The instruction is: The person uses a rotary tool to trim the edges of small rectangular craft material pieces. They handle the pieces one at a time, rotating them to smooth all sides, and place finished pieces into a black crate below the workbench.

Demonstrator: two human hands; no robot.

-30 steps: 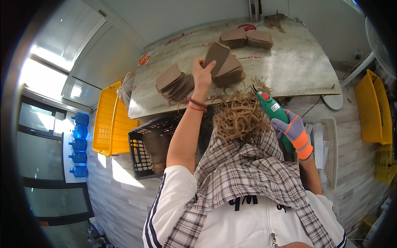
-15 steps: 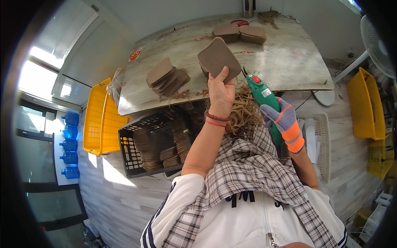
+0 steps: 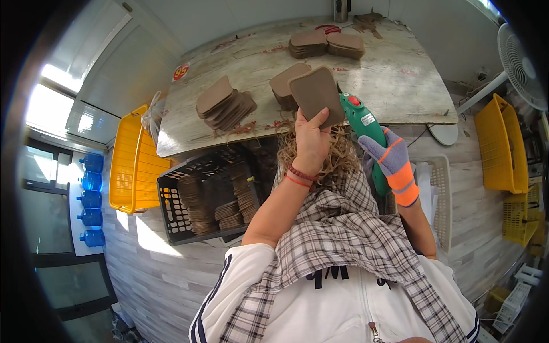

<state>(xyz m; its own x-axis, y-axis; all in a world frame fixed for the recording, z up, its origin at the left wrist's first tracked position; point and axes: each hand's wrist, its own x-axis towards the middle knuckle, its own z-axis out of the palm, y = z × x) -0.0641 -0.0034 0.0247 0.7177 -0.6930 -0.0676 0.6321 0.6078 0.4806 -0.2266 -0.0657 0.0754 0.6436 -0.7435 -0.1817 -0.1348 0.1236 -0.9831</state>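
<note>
My bare left hand (image 3: 311, 137) grips a brown rounded-corner pad (image 3: 318, 96) by its lower edge, thumb on top, over the table's front edge. Gloved in grey and orange, my right hand (image 3: 394, 163) is closed round a green electric cutter (image 3: 366, 123) with a red button. The cutter's dark tip meets or nearly meets the pad's right edge; I cannot tell if they touch. Behind the held pad lies a stack of like pads (image 3: 283, 86). Curly brown trimmings (image 3: 337, 151) heap on my lap below the hands, over a checked cloth (image 3: 326, 228).
More pad stacks stand on the table (image 3: 394, 86): a fanned pile (image 3: 226, 106) at left, two piles (image 3: 326, 44) at the back. A black crate (image 3: 171, 211) of pads sits below left, beside a yellow basket (image 3: 128, 177). A white basket (image 3: 446, 200) and fan (image 3: 517, 63) are at right.
The held pad has moved right and slightly down, away from the stack behind it, which now shows more. The cutter stays close to the pad's right edge.
</note>
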